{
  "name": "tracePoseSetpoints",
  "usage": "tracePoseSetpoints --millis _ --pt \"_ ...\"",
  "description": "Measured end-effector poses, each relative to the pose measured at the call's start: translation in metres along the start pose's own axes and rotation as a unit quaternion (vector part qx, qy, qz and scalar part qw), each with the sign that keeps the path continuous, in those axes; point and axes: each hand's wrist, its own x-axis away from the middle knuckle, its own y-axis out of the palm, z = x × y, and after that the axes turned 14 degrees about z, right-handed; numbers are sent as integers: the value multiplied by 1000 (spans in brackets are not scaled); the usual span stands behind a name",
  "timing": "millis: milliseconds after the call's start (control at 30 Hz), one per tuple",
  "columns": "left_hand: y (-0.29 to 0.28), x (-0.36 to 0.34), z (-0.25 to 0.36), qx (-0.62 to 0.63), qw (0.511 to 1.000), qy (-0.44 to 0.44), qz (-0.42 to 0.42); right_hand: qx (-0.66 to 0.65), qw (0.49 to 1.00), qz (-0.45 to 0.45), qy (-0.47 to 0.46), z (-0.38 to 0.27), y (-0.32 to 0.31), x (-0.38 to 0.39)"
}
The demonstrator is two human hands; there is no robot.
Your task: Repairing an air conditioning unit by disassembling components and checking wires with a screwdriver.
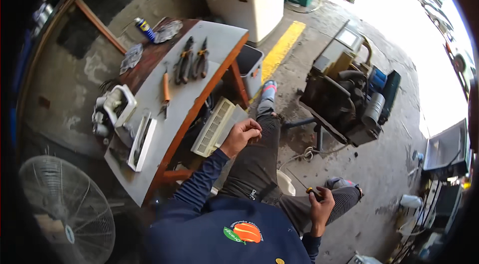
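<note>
Screwdriver (313,192), head view: in right hand (322,207), by right leg (344,205); fingers wrapped round handle, tip free. Left hand (241,137): fingertips bunched, can't tell if pinching anything. Likely between uses; next move probably calls for aiming the tip.

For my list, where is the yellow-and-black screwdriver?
In the head view, lower right, the screwdriver is in the right grip, near the right knee.
</note>
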Motion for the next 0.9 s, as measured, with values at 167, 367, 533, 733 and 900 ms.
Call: tracePoseSetpoints --millis 167,367,533,733,900 --pt "-50 89 96 43 973 159 164 98 985 -116 -76 -8 35 -45" --pt "-146 179 141 -417 697 364 456 160 961 -141 -174 7 80 -81" --pt "-212 219 120 -479 674 269 494 119 963 -176 -167 29 105 -89" --pt "-226 179 120 -560 635 268 460 92 973 -165 -131 69 111 -87" --pt "-227 153 126 -586 624 293 426 114 977 -143 -105 81 105 -88"
